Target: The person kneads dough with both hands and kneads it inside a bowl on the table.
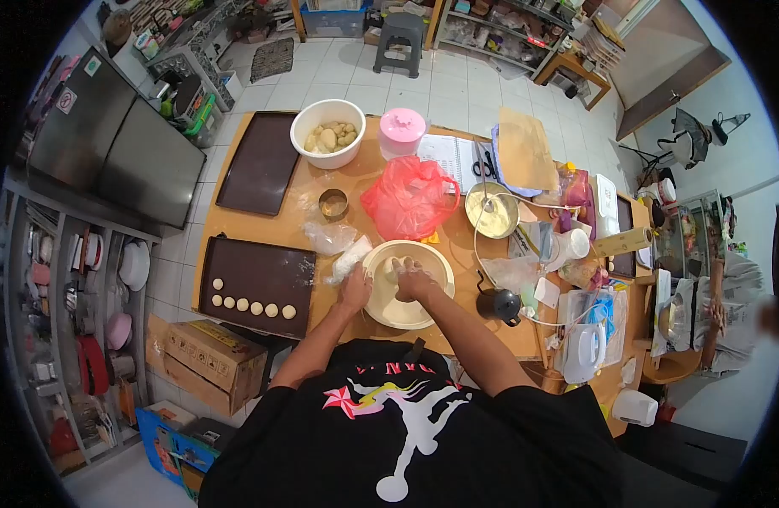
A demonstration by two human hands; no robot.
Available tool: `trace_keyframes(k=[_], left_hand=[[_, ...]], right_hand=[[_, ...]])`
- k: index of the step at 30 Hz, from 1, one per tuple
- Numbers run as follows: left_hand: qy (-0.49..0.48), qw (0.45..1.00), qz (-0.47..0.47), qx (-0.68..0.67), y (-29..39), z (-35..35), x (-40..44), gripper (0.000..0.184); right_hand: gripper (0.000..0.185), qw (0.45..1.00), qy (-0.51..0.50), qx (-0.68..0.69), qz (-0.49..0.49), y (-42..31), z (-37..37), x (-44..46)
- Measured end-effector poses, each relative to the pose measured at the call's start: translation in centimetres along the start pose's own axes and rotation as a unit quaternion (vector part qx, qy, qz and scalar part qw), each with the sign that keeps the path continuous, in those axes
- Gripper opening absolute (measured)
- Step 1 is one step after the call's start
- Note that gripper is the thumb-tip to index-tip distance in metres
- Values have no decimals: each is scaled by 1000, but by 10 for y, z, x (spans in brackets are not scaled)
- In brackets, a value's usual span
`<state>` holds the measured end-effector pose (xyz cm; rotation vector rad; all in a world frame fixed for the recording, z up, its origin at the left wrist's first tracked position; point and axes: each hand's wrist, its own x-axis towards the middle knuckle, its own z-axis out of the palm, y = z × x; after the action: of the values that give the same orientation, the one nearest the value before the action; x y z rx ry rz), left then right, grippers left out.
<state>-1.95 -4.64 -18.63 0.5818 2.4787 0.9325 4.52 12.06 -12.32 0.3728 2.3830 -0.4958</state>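
A wide cream bowl (443, 269) stands at the table edge right in front of me. My left hand (355, 289) is at its left rim, fingers curled against the edge. Inside the bowl is my right hand (415, 281), its fingers bent together around a small pale lump that I cannot make out well. Against the bowl's upper left lies a white floury bundle (351, 257). On the dark baking tray (279, 262) to the left sit several round dough balls (243, 305). A white tub (301, 146) farther back holds several larger pale lumps (332, 137).
Behind the bowl is a red plastic bag (410, 199), with a metal ring (332, 204) to its left. A metal bowl of pale filling (493, 222) and a dark jug (496, 306) stand to the right. A second tray (255, 165) lies at the back left.
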Motion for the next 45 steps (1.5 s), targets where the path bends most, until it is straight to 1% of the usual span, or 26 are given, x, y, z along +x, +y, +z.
trace_keyframes(k=[1,4,7,10,11,13,14,16,19,22,25,26,27,28,29,32,35,38,39,41,43,44,45], left_hand=[[-5,1000,-5,2,0,-1,1,31],[-12,1000,-8,-1,0,0,1,30],[-2,1000,2,-5,1,-2,-1,30],[-1,1000,-13,-1,2,-1,-4,30],[-4,1000,-18,-7,1,0,-4,30],[-4,1000,-17,-15,4,0,-2,30],[0,1000,-13,-16,4,-1,-2,30],[6,1000,-12,-22,3,0,-4,30],[6,999,-20,-31,0,3,-4,31],[4,999,-23,-22,-4,6,-2,34],[15,1000,-17,-11,-8,8,0,36],[13,1000,-19,-10,-8,8,1,36],[10,1000,-21,-9,-8,9,0,37],[13,1000,-15,-13,-7,10,0,37],[17,1000,-10,-17,-7,9,0,37],[11,1000,-14,-19,-3,5,-2,36],[11,1000,-14,-18,-1,4,-2,34],[25,1000,3,-17,-11,11,-1,34],[30,999,11,-16,-10,11,0,33],[13,1000,-5,-23,-9,10,0,32],[8,1000,-17,-21,-9,9,0,31],[10,1000,-19,-17,-9,9,1,31],[11,1000,-21,-12,-10,11,1,31]], right_hand=[[91,1000,-13,-2,7,-3,0,5],[95,998,5,-15,66,-20,10,4],[98,998,45,-20,33,-21,14,-16],[96,995,101,-27,0,-8,32,-6],[89,995,102,-10,-10,-3,36,-4],[78,994,105,24,-32,-1,21,-10],[70,977,179,88,-72,8,30,-7],[55,912,319,211,-148,26,59,-6],[43,878,396,263,-53,26,74,-9],[43,859,424,282,42,16,63,-13],[42,830,465,293,98,10,56,-18],[39,833,474,233,165,17,74,4],[40,785,372,462,177,20,73,7],[41,686,247,661,177,25,70,11],[42,541,105,818,166,28,68,17],[40,581,141,782,179,37,88,54],[35,593,151,753,243,38,80,55],[35,624,173,749,140,31,65,33],[39,631,196,736,148,28,65,32],[46,645,241,706,164,19,68,31],[48,776,319,527,132,23,65,23],[49,826,352,426,113,25,64,18],[49,852,372,362,65,27,59,10]])
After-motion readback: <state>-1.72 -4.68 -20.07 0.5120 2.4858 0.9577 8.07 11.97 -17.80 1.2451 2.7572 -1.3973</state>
